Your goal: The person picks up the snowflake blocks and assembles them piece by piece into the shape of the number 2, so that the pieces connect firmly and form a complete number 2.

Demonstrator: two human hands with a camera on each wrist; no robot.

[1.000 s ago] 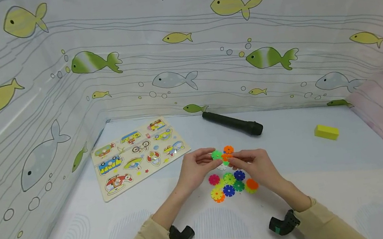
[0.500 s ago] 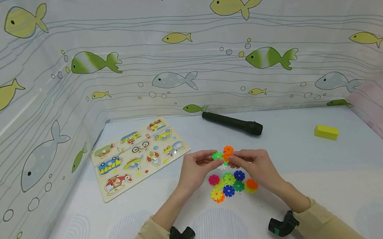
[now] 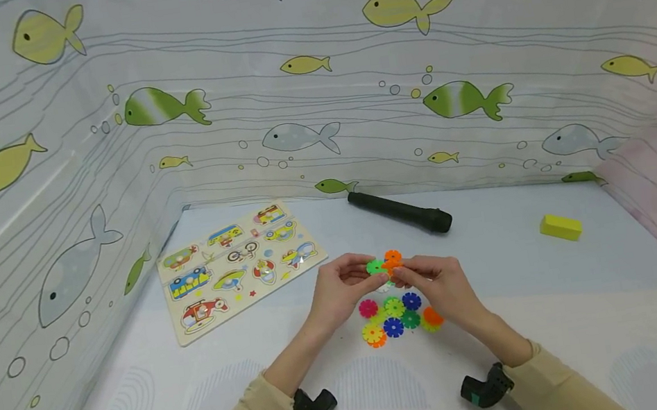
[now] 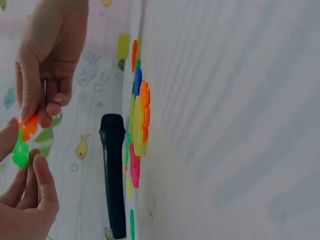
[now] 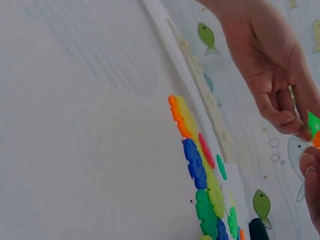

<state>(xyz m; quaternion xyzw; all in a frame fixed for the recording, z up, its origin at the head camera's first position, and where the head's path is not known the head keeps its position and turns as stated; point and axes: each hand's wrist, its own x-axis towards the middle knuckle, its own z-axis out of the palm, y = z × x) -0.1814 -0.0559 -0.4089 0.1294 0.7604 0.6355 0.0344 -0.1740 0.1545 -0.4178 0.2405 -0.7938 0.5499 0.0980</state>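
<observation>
My left hand pinches a bright green notched plastic disc between thumb and fingers. An orange notched disc is pinched by my right hand, and the two discs meet edge to edge, partly covered by fingertips. Both hands are raised over the table. Beneath them lies a loose group of similar discs, among them a pink one, a blue one, a dark green one and a yellow one. Some of these overlap each other.
A wooden vehicle puzzle board lies at the back left. Behind the hands is a black microphone, and a yellow block sits to the right. Fish-printed sheeting walls in the back and sides.
The hands stay nearly in place. The orange disc has shifted slightly right and the green disc has turned a little in the fingers; the discs on the table have not moved.
</observation>
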